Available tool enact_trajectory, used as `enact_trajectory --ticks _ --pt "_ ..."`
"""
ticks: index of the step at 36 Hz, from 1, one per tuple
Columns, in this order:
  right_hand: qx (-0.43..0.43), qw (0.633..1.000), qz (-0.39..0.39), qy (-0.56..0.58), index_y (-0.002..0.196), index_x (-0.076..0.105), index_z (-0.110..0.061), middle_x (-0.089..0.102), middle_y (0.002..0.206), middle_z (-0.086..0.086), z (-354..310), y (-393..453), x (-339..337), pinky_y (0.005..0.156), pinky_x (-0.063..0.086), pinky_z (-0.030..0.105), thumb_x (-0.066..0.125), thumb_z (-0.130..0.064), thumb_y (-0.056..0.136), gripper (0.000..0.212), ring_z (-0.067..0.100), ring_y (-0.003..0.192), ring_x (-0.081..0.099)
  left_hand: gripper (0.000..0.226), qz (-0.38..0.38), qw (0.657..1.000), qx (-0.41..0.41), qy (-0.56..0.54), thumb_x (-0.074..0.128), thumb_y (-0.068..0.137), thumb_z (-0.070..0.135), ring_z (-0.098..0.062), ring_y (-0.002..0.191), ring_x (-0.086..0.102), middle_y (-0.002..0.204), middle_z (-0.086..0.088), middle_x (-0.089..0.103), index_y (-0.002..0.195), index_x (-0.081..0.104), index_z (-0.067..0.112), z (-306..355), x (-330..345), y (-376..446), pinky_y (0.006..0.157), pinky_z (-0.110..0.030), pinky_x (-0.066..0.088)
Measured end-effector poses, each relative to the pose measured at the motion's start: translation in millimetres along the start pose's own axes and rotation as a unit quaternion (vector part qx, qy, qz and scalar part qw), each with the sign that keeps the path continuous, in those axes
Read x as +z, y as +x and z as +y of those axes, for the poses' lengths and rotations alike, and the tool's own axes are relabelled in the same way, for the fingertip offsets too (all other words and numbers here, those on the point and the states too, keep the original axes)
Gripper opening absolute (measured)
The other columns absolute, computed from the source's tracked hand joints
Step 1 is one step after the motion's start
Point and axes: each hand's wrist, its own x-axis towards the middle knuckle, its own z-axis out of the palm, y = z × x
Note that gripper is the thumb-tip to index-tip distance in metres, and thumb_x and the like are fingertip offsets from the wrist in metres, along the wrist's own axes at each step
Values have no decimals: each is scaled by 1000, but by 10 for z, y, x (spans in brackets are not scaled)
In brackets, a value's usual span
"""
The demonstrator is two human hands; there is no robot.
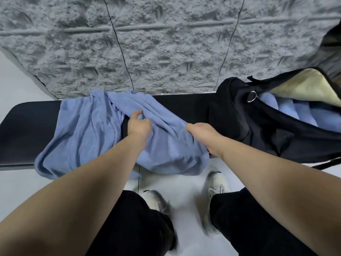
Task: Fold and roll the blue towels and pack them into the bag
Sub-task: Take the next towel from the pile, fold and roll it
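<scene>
Nearest, black trousers [140,224] and white trainers [217,193] are seen on a pale floor [184,183]. Just beyond, a crumpled, unfolded blue cloth towel [83,130] is spread over the black tabletop [24,130], its long axis running left to right and its near edge hanging over the front. A fold at its middle is pinched by the curled fingers of the left hand [139,124]. Its right edge is gripped by the right hand [204,133], whose fingers are hidden beneath the cloth. To the right, an open black fabric bag [239,119] lies on the tabletop, with rolled blue towels [295,109] inside. Farthest, a grey textured wall [147,43] is seen.
</scene>
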Motion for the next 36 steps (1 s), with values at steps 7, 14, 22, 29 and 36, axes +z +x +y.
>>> enact_trajectory --ticks 7,14,22,29,36 --pt "-65 995 13 -78 105 51 -27 51 88 -5 -202 267 111 70 44 28 62 -38 86 24 14 79 52 56 -43 999 -6 -7 40 94 7 -10 73 51 88 18 57 147 41 27 32 -143 230 72 -26 44" --pt "-53 997 -5 -55 98 68 -3 64 87 11 -506 560 291 67 46 28 65 -19 85 21 22 77 59 62 -64 997 31 30 40 94 4 -19 118 57 148 3 46 151 33 28 136 -230 533 94 -31 50" --pt "-55 988 133 64 107 42 -19 53 91 6 -715 960 206 51 38 28 47 -22 94 14 19 67 48 62 -62 994 52 69 38 96 0 -14 51 35 70 -1 52 152 29 25 393 -75 965 47 -26 32" --pt "-56 980 160 106 124 40 -17 49 91 1 -755 1180 -12 65 42 27 42 -11 94 31 12 75 47 45 12 996 84 25 39 96 -2 -8 62 45 89 11 56 135 52 17 538 108 1115 54 -20 39" --pt "-74 986 150 22 139 41 -23 57 97 -4 -769 1037 67 84 48 31 53 -24 91 50 16 90 57 26 -5 991 101 84 52 92 13 -8 61 47 118 -4 57 115 60 24 394 107 935 50 -18 38"
